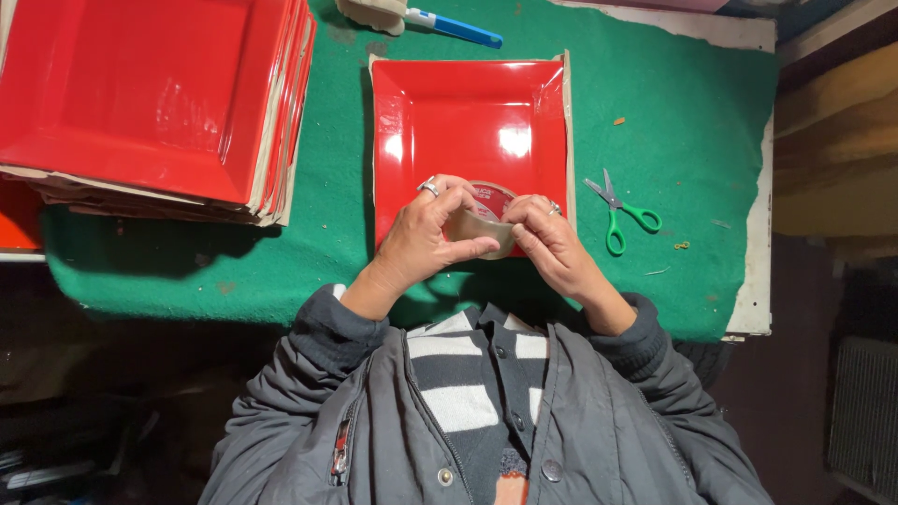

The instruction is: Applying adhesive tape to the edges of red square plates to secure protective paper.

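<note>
My left hand and my right hand are together on a roll of clear tape, holding it just above the near edge of a red square plate. The left thumb and fingers pinch the roll's front, and the right fingers press on its right side. Each hand wears a ring. The plate lies on a sheet of cardboard on the green felt table cover. My grey jacket and striped top fill the bottom of the view.
A tall stack of red square plates layered with cardboard stands at the back left. Green-handled scissors lie to the right of the plate. A blue-handled tool lies at the back edge. The table's white edge is on the right.
</note>
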